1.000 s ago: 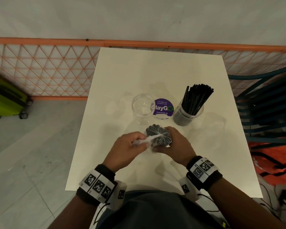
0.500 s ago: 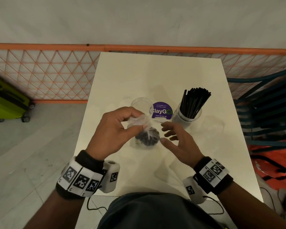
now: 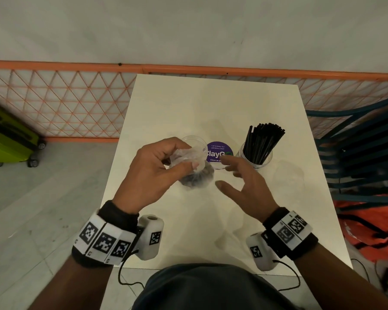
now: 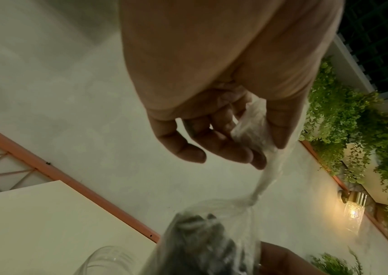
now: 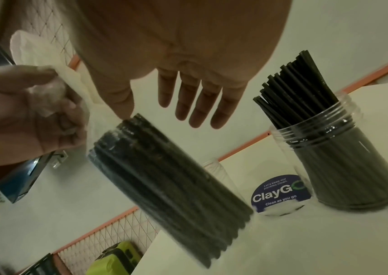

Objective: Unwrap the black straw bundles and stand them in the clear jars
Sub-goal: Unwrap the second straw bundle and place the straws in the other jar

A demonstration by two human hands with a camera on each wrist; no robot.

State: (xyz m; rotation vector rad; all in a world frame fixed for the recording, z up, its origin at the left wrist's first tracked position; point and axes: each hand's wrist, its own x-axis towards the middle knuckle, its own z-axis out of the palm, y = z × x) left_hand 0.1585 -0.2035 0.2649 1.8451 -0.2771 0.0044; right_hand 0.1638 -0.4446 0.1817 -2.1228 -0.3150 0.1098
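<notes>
The left hand [image 3: 154, 173] pinches the twisted top of the clear plastic bag [image 5: 47, 55] — the straw bundle [image 5: 164, 178] hangs inside it, tilted, up off the white table [image 3: 211, 108]. The right hand [image 3: 244, 184] waits just beside the bundle with fingers spread wide and holds nothing; whether its thumb touches the top of the bundle is hard to tell. Behind the left hand stands an empty clear jar [image 3: 194, 142], partly hidden by it. Next to that is a round purple sticker [image 3: 218, 152]. Farther right is a full jar [image 3: 257, 156] — black straws [image 3: 263, 140] stand in it.
</notes>
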